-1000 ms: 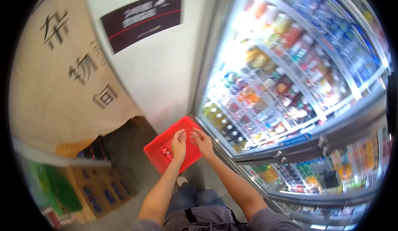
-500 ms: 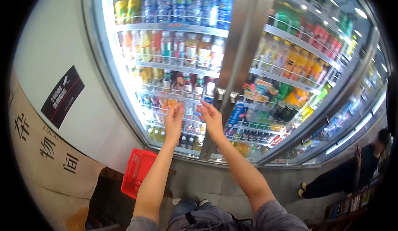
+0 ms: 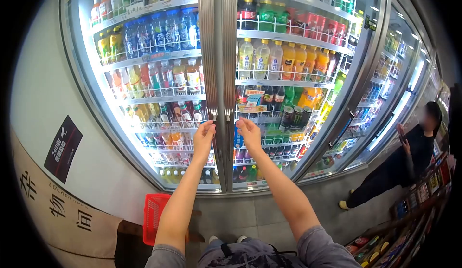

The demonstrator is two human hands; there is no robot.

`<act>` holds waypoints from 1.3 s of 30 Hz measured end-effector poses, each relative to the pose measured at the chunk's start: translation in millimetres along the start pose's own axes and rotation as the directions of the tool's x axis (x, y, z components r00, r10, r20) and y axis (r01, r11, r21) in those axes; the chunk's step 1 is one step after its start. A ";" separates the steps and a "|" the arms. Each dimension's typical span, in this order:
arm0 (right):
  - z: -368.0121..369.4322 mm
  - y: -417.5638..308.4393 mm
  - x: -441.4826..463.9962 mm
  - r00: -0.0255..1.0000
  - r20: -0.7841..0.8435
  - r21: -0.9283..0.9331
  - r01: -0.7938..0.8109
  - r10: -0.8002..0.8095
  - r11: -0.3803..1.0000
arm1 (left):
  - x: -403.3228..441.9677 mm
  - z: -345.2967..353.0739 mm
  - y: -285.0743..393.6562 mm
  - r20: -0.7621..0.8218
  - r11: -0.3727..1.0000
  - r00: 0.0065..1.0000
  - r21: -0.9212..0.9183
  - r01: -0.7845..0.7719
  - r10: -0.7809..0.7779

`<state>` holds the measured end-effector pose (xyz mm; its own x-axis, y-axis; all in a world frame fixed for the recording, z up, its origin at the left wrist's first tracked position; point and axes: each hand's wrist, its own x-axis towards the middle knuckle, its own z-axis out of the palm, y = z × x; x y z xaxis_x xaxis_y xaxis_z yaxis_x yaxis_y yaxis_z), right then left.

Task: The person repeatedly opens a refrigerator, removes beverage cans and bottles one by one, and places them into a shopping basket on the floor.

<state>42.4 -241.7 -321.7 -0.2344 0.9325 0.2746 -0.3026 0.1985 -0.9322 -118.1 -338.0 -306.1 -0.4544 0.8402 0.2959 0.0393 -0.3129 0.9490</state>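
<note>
Both arms reach forward toward a glass-fronted drinks cooler [image 3: 217, 37]. My left hand [image 3: 204, 136] is loosely curled in front of the left door, its fingertips close to the dark handle by the centre frame; nothing shows in it. Just right of the frame, my right hand [image 3: 250, 134] is also loosely bent, with a gap between thumb and fingers and no object seen in it. Whether either hand touches a door cannot be told. Behind the glass, shelves carry blue-labelled bottles [image 3: 172, 29], orange bottles [image 3: 299, 60] and dark cans [image 3: 294, 117].
A red basket [image 3: 154, 215] stands on the floor beside my left forearm. At the left are a white wall with a dark sign [image 3: 63, 148] and a beige curtain [image 3: 53, 210]. A person in dark clothes [image 3: 409, 155] stands at the right, near a snack rack [image 3: 409, 215].
The view has swung right from the wall and basket to face the cooler doors squarely. The basket has shifted left in view, and the person at the right has come into sight. Both hands stay raised.
</note>
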 end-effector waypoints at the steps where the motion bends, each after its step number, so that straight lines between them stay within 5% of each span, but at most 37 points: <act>1: 1.6 4.1 2.1 1.000 -0.017 -0.009 -0.014 0.014 1.000 | 1.6 -1.9 0.9 0.009 1.000 1.000 -0.013 0.007 -0.007; 10: 47.1 25.1 25.9 0.976 -0.218 -0.321 -0.052 -0.021 0.946 | 7.8 -40.1 15.0 0.027 0.997 0.999 -0.062 0.038 -0.036; 12: 57.3 7.6 19.5 0.955 -0.295 -0.531 -0.179 0.017 0.828 | 9.8 -50.0 14.2 0.039 0.997 0.998 -0.067 0.042 -0.039; 17: 58.5 66.8 44.2 0.934 -0.349 -0.283 -0.181 0.074 0.942 | 8.9 -73.7 14.2 0.124 0.997 0.990 -0.024 0.074 -0.070; 28: 67.3 44.0 7.5 0.872 -0.487 -0.466 -0.300 0.042 0.832 | 0.9 -92.5 3.0 0.224 0.987 0.966 -0.069 0.147 -0.128; 34: 45.8 -12.8 -85.3 0.894 -0.425 -0.322 -0.295 0.142 0.900 | 2.0 -36.2 3.8 0.260 0.997 0.965 -0.060 0.049 -0.032; 37: 34.4 -40.4 -120.6 0.859 -0.498 -0.556 -0.207 -0.122 0.805 | -9.1 2.9 21.5 0.332 0.989 0.943 -0.128 0.071 -0.024; 39: 30.2 -65.5 -139.7 0.848 -0.462 -0.532 -0.030 -0.260 0.846 | -18.5 23.6 29.4 0.334 0.981 0.942 -0.167 0.098 -0.037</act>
<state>67.0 -394.0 -291.9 0.3071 0.8782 0.3666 0.2429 0.3002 -0.9224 -87.5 -352.2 -281.2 -0.1322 0.9510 0.2796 -0.1550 -0.2985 0.9417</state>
